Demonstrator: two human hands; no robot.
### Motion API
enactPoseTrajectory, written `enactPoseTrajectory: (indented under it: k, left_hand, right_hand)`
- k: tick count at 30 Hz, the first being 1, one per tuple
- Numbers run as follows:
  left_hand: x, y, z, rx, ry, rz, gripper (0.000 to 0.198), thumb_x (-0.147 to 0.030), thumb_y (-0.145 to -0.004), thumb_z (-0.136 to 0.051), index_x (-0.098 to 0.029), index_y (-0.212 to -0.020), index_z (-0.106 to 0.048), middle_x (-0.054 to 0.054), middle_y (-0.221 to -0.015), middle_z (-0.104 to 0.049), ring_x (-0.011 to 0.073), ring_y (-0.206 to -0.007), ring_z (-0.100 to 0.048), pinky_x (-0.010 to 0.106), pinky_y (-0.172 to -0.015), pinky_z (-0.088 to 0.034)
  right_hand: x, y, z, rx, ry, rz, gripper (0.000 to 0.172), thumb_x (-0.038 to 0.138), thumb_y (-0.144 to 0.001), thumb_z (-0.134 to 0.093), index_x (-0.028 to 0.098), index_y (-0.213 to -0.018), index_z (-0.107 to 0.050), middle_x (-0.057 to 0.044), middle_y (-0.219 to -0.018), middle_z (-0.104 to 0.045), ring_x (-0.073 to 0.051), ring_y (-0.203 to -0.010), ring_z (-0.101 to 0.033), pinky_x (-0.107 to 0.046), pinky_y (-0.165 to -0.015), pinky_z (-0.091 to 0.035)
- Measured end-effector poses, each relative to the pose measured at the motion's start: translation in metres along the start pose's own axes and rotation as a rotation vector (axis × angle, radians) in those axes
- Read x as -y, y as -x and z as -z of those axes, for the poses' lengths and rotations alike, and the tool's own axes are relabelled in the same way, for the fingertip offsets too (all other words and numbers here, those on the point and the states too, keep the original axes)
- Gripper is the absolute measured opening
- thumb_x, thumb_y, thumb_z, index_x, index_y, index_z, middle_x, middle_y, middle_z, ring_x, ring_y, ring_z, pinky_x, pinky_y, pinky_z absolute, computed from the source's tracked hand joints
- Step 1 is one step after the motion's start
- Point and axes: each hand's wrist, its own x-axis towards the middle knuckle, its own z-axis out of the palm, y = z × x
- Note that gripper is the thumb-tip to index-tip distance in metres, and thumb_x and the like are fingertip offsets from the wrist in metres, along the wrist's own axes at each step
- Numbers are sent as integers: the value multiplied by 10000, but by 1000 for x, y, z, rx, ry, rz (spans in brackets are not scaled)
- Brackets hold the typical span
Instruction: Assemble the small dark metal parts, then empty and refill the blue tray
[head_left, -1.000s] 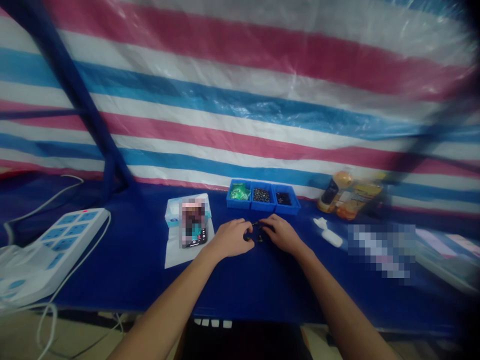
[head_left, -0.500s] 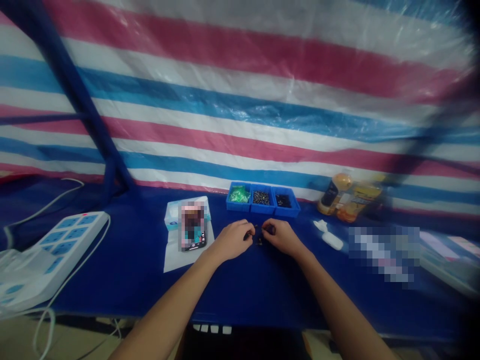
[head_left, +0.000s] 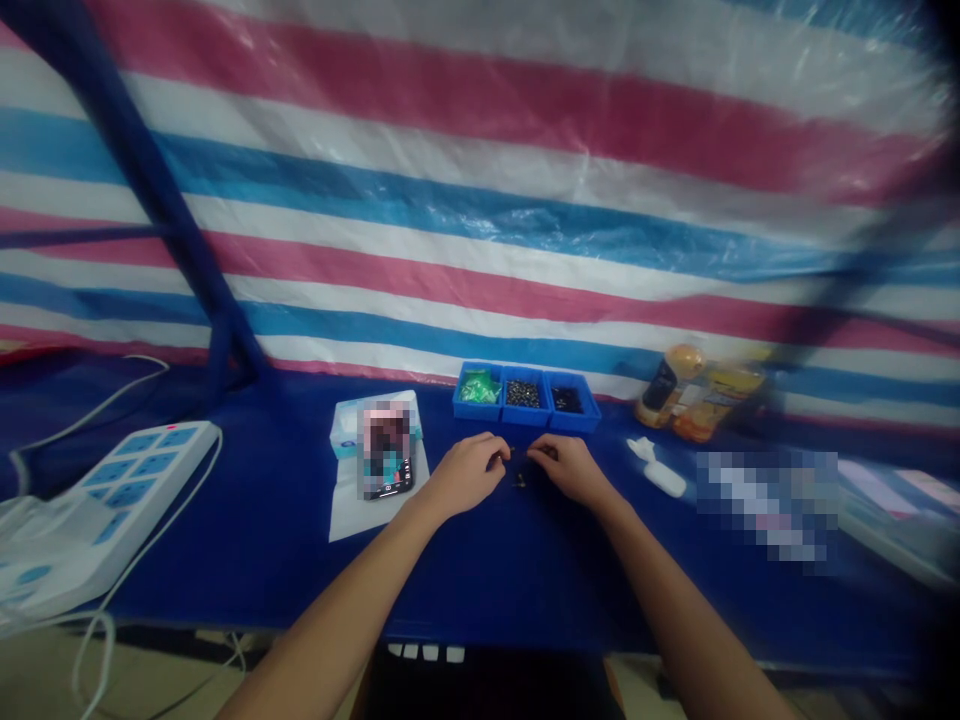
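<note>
My left hand (head_left: 474, 472) is closed in a pinch just above the blue tabletop, its thumb and forefinger curled together. Facing it, a short gap away, my right hand (head_left: 568, 464) is pinched too, fingertips pointing left. Whatever either one grips is too small or hidden to name. On the table between and slightly below the fingertips lie a few tiny dark and brassy parts (head_left: 519, 481). Just beyond the hands stand three joined blue bins: one with green packets (head_left: 480, 386), one with small dark, shiny pieces (head_left: 523, 394), one with black pieces (head_left: 568, 400).
To the left, a phone (head_left: 388, 488) leans on a tissue packet (head_left: 346, 424). A white power strip (head_left: 142, 480) with cables lies far left. At right are a white earphone case (head_left: 664, 480), an orange-capped bottle (head_left: 669, 385) and a yellow snack bag (head_left: 712, 400).
My right hand has shifted slightly right and up, widening the gap between the fingertips. My left hand has risen a little. The bins and phone stay in place.
</note>
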Motion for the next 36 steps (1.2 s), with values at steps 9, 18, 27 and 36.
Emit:
enactPoseTrajectory:
  k: [9, 18, 27, 36]
  left_hand:
    - [-3, -1, 2, -5, 5, -13, 253, -225, -942, -405, -234, -983, -655, 23, -959, -647, 177, -898, -609, 288, -802, -446]
    - [-1, -1, 1, -25, 46, -21, 206, -269, -947, -452, -239, -978, -653, 15, -966, -640, 172, -889, -597, 285, -799, -440]
    - [0, -6, 1, -117, 200, -48, 84, -259, -861, -626, -210, -912, -671, 4, -874, -639, 144, -810, -585, 259, -753, -432]
    - [-2, -5, 2, -86, 185, -70, 74, -246, -858, -616, -201, -876, -671, 4, -836, -642, 144, -787, -578, 258, -716, -420]
  right_hand:
    - [-2, -5, 3, -58, -462, -253, 508, 616, -836, -537, 184, -574, -477, 23, -520, -459, -104, -475, -412, -240, -480, -324]
    - [-6, -9, 8, -378, -666, -343, 442, 588, -778, -629, 179, -944, -593, 19, -658, -551, -77, -445, -421, -211, -419, -282]
    - [17, 1, -2, 175, -473, -62, 392, 543, -863, -555, 168, -901, -663, -6, -747, -600, -101, -576, -472, -225, -531, -363]
    - [27, 3, 0, 197, -545, -7, 304, 463, -874, -596, 163, -900, -635, 7, -729, -571, -103, -616, -477, -233, -574, -367]
